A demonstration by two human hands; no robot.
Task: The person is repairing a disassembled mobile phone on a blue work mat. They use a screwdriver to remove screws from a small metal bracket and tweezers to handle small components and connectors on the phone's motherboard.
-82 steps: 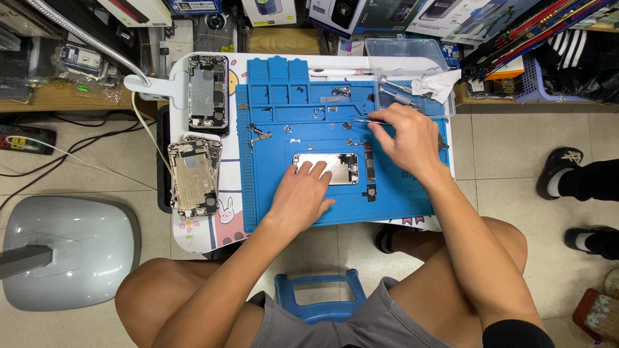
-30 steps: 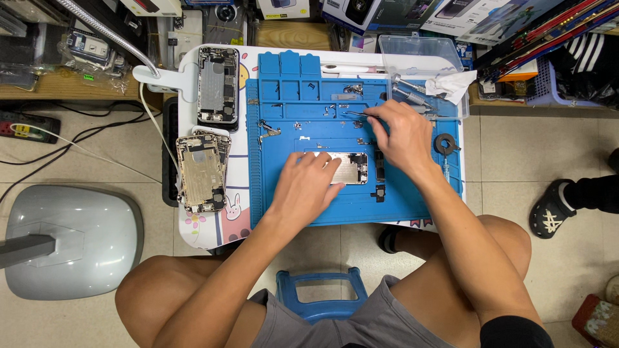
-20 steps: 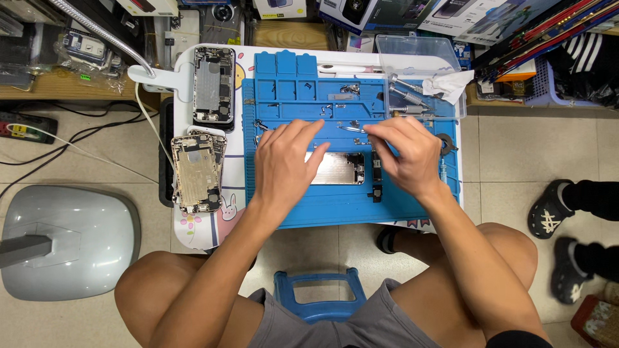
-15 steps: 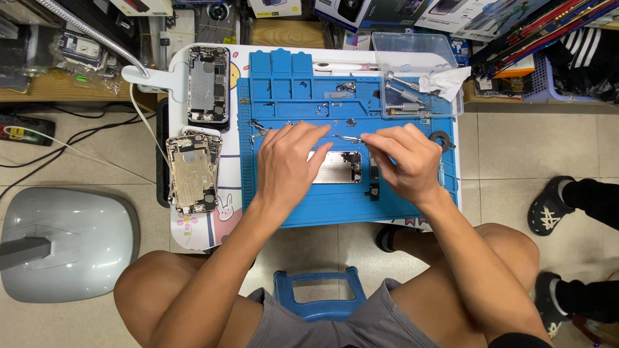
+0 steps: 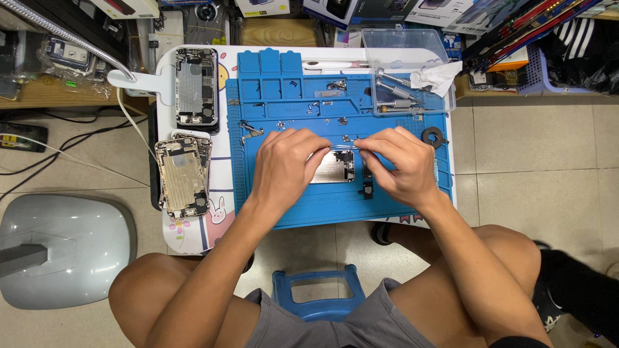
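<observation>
Head view, left hand (image 5: 282, 166): curled over the blue repair mat (image 5: 290, 96), fingers (image 5: 308, 143) bent and close together, tips pinched on the left end of a thin metal tool (image 5: 343, 147).
Head view, right hand (image 5: 401, 166): curled likewise, fingers (image 5: 377, 143) drawn in, tips nipped on the right end of the same thin metal tool; whether tweezers or a fine driver, cannot tell.
Between the fingertips: tool lying level, spanning the small gap from one hand to the other, just above the phone part.
Below the fingertips: silver phone housing (image 5: 335, 169) flat on the mat, partly covered by the left fingers, its dark component end toward the right hand.
Beside the right fingers: small black part (image 5: 367, 189) on the mat, just under the right hand's heel side; black ring (image 5: 434, 136) near, out past the knuckles.
Beyond the fingertips: loose screws and small brackets (image 5: 335, 86) scattered in the mat's moulded pockets, apart from both hands.
Far from the right fingers, up and outward: clear plastic tray (image 5: 393, 48) holding screwdrivers (image 5: 393, 90) and a crumpled tissue (image 5: 437, 76).
Well left of the left fingers: two opened phone chassis, a dark one (image 5: 196, 86) farther away, a gold one (image 5: 182, 175) nearer, both on the white table (image 5: 225, 193).
Under the wrists: blue stool (image 5: 322, 293) between bare knees.
</observation>
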